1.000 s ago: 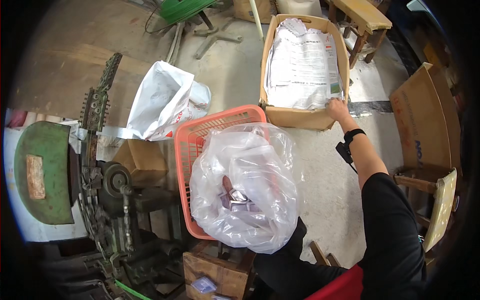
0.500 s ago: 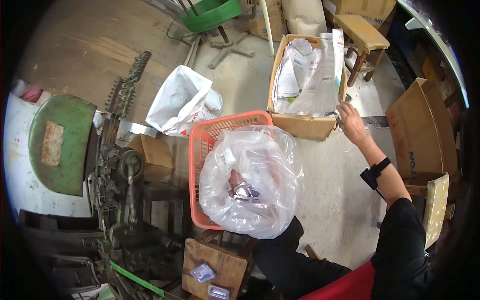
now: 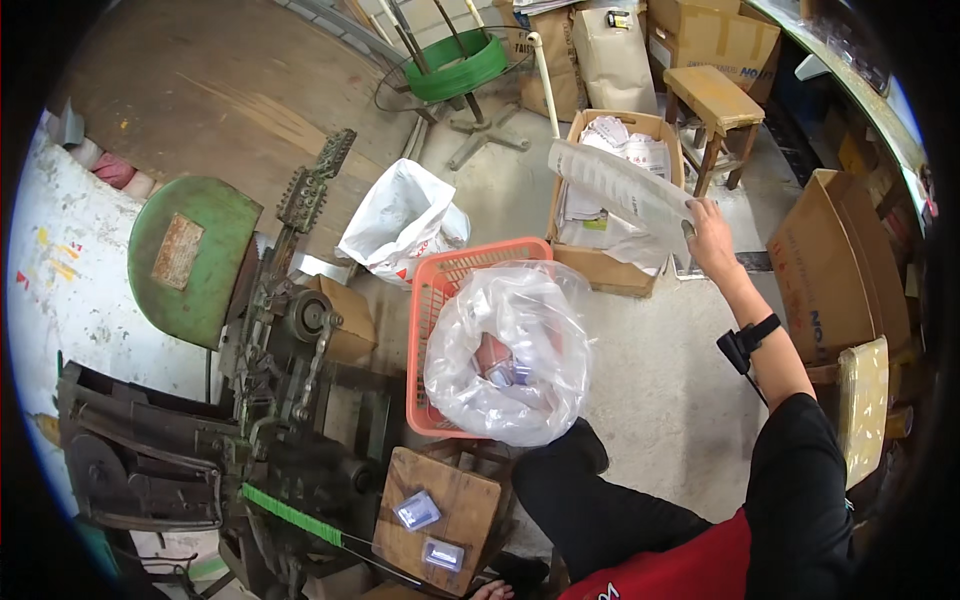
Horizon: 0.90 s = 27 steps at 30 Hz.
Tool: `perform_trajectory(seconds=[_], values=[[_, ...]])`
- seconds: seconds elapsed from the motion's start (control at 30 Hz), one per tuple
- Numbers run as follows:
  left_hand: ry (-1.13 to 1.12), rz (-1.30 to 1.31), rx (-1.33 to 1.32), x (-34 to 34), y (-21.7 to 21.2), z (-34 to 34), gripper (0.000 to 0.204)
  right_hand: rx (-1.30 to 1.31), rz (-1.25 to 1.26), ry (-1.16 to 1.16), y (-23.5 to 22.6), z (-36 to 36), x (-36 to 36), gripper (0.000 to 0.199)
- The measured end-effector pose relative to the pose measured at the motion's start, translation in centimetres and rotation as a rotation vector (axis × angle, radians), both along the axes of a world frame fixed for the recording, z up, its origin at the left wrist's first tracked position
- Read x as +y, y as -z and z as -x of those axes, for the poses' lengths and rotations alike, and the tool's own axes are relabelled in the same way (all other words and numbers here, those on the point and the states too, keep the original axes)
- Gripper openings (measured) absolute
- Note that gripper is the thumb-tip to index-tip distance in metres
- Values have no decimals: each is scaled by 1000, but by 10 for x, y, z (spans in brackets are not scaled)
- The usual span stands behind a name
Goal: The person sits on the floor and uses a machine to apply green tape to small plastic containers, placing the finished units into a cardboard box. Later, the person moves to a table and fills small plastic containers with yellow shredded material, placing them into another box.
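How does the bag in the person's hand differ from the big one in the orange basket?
The flat bag in the right hand is whitish and raised over the cardboard box. The clear bag sits puffed open in the orange basket, with small items inside. Both are thin plastic.

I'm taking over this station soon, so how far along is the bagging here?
Done: the clear bag lining the orange basket holds only a few small packets at its bottom. In hand: the right hand holds one flat plastic sheet raised above the cardboard box. Left: that box holds many more sheets. The left hand barely shows at the lower edge.
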State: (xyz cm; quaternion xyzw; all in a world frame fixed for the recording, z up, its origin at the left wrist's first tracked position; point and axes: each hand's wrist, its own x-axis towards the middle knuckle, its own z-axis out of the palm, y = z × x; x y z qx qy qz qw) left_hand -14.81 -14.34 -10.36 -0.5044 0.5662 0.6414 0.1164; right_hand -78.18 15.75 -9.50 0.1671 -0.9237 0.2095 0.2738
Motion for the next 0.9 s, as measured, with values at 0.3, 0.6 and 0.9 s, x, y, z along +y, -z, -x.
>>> perform_trajectory(seconds=[0.3, 0.6, 0.9], values=[[552, -7, 229, 5, -40, 114, 34, -396, 582, -223, -105, -111, -2, 37], [588, 763, 683, 85, -98, 239, 78, -714, 334, -895, -141, -255, -65, 63], [-130, -149, 974, 77, -66, 190, 54, -590, 344, -1234, -132, -385, -139, 69]])
